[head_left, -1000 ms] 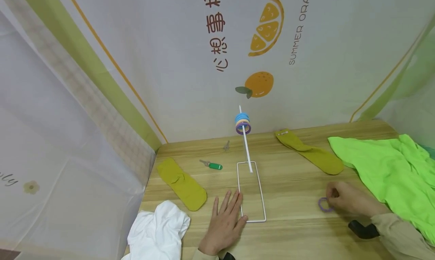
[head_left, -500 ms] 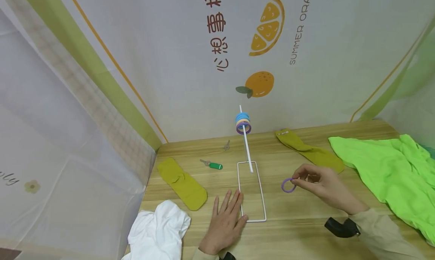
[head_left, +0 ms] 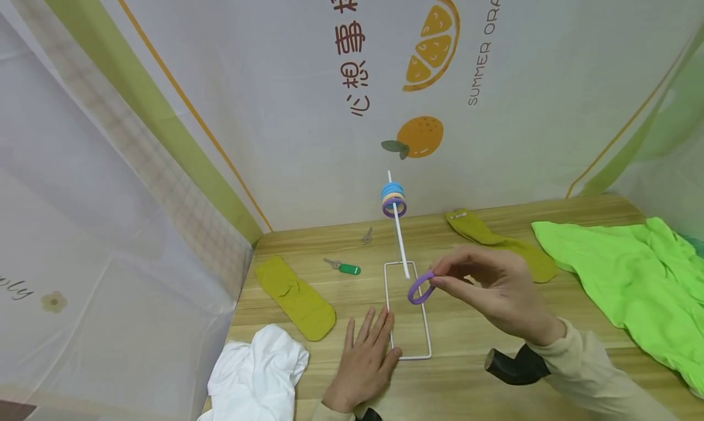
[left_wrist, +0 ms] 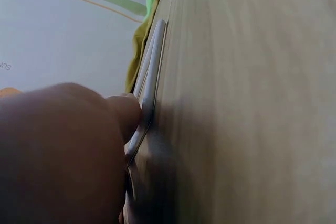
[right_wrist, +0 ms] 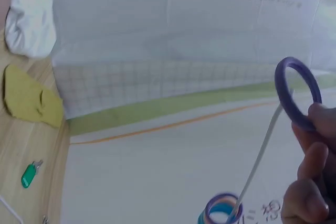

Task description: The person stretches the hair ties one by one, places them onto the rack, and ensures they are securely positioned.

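Note:
Between thumb and forefinger, my right hand (head_left: 497, 289) pinches a purple ring (head_left: 420, 288) just in front of the near tip of a white rod (head_left: 402, 244). The rod belongs to a white wire stand whose rectangular base (head_left: 426, 326) lies on the table. Blue, cream and purple rings (head_left: 393, 195) hang together toward the rod's far end. My left hand (head_left: 363, 363) lies flat with spread fingers on the left side of the base. In the right wrist view the held ring (right_wrist: 286, 90) appears tilted beside the rod tip; whether it encircles the rod I cannot tell.
A mustard sock (head_left: 297, 299) and crumpled white cloth (head_left: 258, 372) lie left. A key with a green tag (head_left: 349, 269) and a loose key (head_left: 366, 235) lie left of the stand. Another sock (head_left: 530, 259) and bright green cloth (head_left: 621, 268) lie right. A printed curtain (head_left: 308, 164) hangs behind.
My right hand has lifted the purple ring from the right part of the table and carried it left to the rod's near tip. The left hand has stayed still.

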`<state>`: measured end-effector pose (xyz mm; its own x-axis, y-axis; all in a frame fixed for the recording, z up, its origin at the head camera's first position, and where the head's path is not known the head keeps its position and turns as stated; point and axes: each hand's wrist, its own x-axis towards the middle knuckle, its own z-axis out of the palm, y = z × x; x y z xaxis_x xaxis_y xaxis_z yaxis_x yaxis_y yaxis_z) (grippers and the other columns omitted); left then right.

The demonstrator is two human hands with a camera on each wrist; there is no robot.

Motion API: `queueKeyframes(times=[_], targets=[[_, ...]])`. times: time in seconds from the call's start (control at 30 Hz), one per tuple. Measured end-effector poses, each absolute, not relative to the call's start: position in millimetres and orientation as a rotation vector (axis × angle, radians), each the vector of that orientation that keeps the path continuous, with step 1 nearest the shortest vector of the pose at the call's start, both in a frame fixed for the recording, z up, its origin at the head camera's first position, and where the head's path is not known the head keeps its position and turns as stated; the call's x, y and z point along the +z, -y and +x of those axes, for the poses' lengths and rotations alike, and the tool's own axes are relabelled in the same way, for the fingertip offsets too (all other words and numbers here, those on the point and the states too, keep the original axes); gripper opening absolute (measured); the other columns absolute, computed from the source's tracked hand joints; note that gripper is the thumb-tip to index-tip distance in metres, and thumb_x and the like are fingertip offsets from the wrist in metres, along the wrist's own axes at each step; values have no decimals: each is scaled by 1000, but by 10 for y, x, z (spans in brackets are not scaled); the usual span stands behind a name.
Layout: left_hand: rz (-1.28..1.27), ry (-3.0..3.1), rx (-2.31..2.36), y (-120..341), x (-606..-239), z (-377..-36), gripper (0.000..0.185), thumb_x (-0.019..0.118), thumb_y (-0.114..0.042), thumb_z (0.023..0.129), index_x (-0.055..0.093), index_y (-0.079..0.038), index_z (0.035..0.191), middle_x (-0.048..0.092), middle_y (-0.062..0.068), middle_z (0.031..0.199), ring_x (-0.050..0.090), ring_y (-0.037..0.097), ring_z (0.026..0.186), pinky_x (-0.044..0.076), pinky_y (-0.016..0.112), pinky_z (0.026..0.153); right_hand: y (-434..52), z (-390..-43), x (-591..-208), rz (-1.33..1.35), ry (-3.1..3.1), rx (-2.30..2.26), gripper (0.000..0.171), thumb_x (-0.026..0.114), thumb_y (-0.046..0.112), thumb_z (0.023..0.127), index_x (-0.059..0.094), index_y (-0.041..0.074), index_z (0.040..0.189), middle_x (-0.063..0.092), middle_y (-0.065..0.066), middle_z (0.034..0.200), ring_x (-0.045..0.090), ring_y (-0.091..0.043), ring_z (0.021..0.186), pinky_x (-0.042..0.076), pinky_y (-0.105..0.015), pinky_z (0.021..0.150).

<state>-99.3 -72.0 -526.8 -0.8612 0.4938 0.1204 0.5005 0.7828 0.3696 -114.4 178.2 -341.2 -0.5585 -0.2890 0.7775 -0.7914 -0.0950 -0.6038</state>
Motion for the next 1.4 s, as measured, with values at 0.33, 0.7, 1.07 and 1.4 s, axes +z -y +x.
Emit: queueKeyframes(times=[0.33,0.7,1.07,1.4], targets=[[-813,2925,-570,714,-5293,-984,58,40,-39,110,36,-10,160,34,4,168,29,33,155,18,66,119,-1618,-1275,-3421,934,2029,1567,23,75,-13,85,72,6,96,75,-8,88,60,-8,70,54,-20,59],[-796,2962,-625,717,-5291,-997,59,38,-40,110,35,-10,161,30,4,169,24,32,157,13,65,120,-1538,-1543,-3474,809,2013,1388,24,78,-12,82,73,8,94,73,-2,81,53,-7,58,44,-18,51],[-823,2903,-620,716,-5302,-992,57,41,-37,110,38,-7,159,32,7,168,28,35,155,13,65,117,-1473,-1832,-3519,662,2041,1227,11,81,-1,85,72,4,90,70,-1,77,55,-6,59,46,-14,57],[-814,2945,-593,715,-5319,-997,59,38,-41,110,35,-9,161,28,5,170,24,32,157,11,63,119,-1453,-2010,-3535,620,2003,1240,9,81,0,86,73,2,90,75,-6,81,55,-7,61,44,-13,55]])
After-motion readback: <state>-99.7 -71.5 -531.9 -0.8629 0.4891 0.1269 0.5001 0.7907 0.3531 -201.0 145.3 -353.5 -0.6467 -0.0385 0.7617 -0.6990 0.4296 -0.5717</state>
